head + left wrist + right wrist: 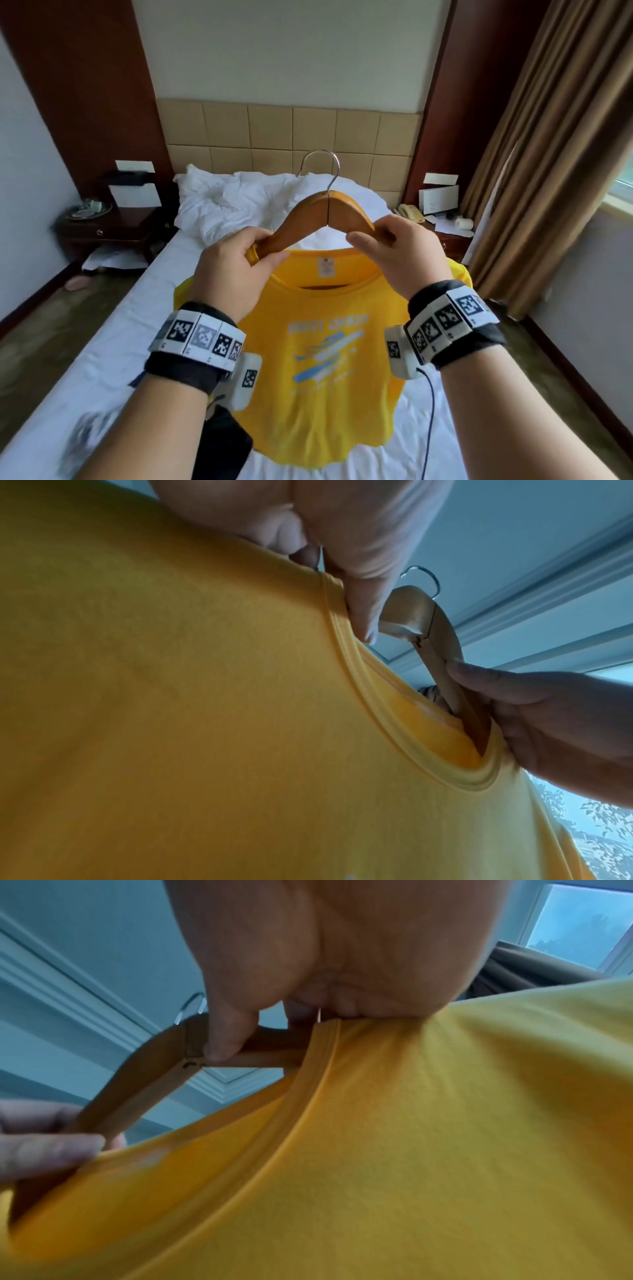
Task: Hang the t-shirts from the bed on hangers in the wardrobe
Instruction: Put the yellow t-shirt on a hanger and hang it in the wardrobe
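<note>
Seen from below, the right hand [308,961] pinches the ribbed collar of the yellow cotton t-shirt [428,1137] against one arm of the curved brown wooden hanger with a metal hook [147,1074], its thumb lying across the wood beside the centre joint. At the lower left, the left hand [41,1145] grips the hanger's other arm at the neckline, where that end goes inside the shirt.

Hanger [325,219] ends hidden inside the yellow t-shirt [318,377] collar and under both hands. Shirt print blurred, unreadable. Dark item [226,442] at the bed's [102,359] near edge cut off, unidentifiable.
</note>
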A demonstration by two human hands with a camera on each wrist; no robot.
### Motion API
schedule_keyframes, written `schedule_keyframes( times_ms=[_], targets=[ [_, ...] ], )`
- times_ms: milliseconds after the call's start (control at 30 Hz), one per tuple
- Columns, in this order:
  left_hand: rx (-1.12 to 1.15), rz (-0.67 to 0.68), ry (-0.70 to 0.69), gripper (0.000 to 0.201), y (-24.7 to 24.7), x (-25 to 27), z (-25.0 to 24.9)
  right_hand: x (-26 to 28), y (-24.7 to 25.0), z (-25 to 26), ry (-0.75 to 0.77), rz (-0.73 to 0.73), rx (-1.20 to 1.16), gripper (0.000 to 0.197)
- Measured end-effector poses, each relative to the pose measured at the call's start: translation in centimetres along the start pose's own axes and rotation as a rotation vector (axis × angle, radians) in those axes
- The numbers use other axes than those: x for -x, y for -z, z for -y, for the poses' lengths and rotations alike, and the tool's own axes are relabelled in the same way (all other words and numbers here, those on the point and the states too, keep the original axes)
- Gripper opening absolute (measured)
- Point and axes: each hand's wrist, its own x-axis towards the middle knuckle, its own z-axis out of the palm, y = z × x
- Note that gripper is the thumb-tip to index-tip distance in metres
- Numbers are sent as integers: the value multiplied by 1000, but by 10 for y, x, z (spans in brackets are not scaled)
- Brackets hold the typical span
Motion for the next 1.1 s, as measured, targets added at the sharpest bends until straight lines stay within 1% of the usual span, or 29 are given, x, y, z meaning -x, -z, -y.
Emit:
schedule_keyframes(
  times_ms=[100, 167, 233, 300, 400, 533, 600, 667, 733, 767, 833, 867, 933, 967, 1033, 1067, 1100],
  targets=[
    [-9, -33, -29, 29, 18, -5, 19, -4, -21, 10, 15, -25, 34, 45],
    [-11, -33, -27, 29, 30, -8, 36, -7, -40, 20, 39, -30, 83, 42],
    [-9, -14, 8, 29, 42, -11, 57, -11, -61, 33, 31, 31, 127, 36],
    [-6, 22, 70, 29, 55, -13, 81, -15, -85, 46, -1, 103, 146, 32],
    [16, 75, 168, 28, 72, -15, 118, -19, -125, 64, -47, 126, 128, 33],
    [6, 160, 275, 39, 95, -18, 166, -21, -173, 85, -73, 165, 114, 33],
    [-26, 234, 322, 41, 107, -16, 187, -19, -190, 94, -86, 184, 105, 32],
    [-72, 309, 360, 37, 119, -11, 206, -19, -202, 99, -106, 202, 99, 31],
    [-95, 338, 363, 35, 131, -3, 218, -19, -208, 109, -119, 235, 88, 29],
    [-106, 321, 354, 37, 137, 1, 221, -20, -211, 115, -116, 248, 75, 27],
    [-149, 242, 335, 48, 149, 11, 228, -23, -217, 130, -80, 272, 60, 24],
    [-183, 194, 329, 52, 157, 16, 230, -24, -220, 139, -48, 290, 57, 22],
    [-244, 105, 325, 52, 176, 24, 231, -28, -226, 155, 57, 325, 36, 21],
    [-260, 64, 332, 52, 187, 27, 229, -31, -227, 162, 124, 339, 29, 28],
    [-309, -1, 358, 59, 212, 32, 220, -36, -227, 169, 237, 357, 58, 56],
    [-338, -27, 381, 59, 225, 34, 212, -39, -227, 170, 258, 361, 76, 65],
    [-369, -54, 405, 56, 238, 37, 206, -41, -227, 169, 265, 365, 83, 68]
  ],
)
